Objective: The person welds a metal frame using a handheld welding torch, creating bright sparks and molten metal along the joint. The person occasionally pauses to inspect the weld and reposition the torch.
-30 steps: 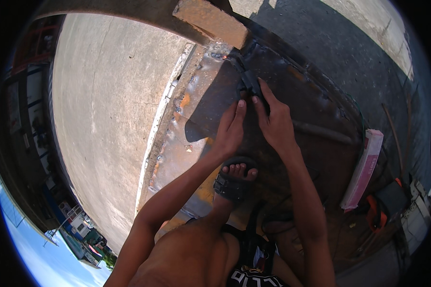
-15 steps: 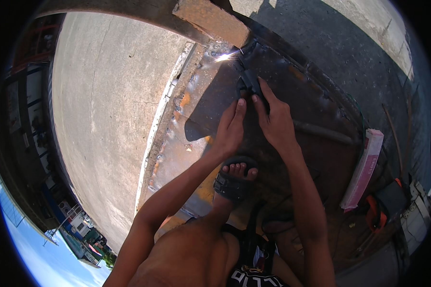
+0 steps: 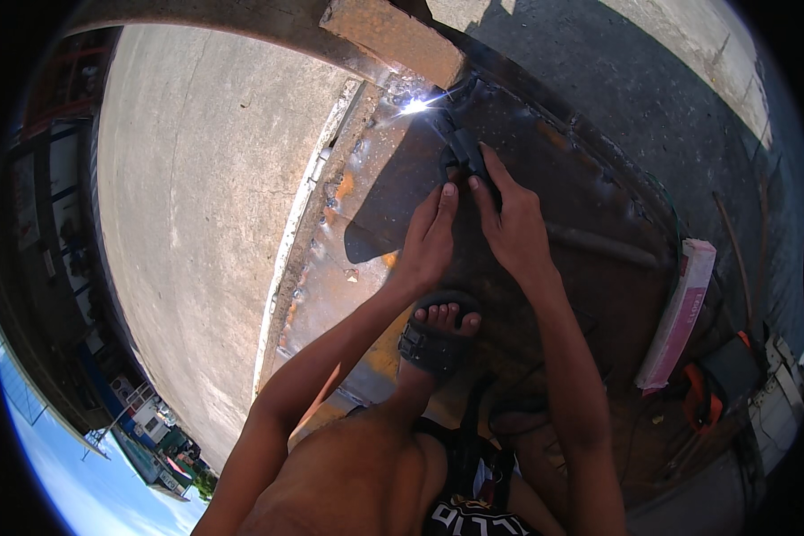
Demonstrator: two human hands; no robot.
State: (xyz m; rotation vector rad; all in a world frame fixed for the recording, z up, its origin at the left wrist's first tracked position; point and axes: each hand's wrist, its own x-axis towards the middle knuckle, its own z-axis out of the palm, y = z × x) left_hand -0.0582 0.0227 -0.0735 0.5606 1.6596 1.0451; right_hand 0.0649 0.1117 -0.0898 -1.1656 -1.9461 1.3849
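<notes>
My right hand grips a dark welding electrode holder, pointed at a bright white arc on a rusty steel plate. My left hand reaches in beside it, fingertips touching the holder from the left. The arc burns where the plate meets a rusty steel beam at the top. My sandalled foot rests on the plate just below both hands.
A pink and white box lies at the right on the plate's edge. Orange and dark tools sit beyond it at the lower right. A concrete surface spreads to the left; asphalt lies beyond the beam.
The arc has flared from nothing to a bright white spark at the plate's top. Both hands have barely moved.
</notes>
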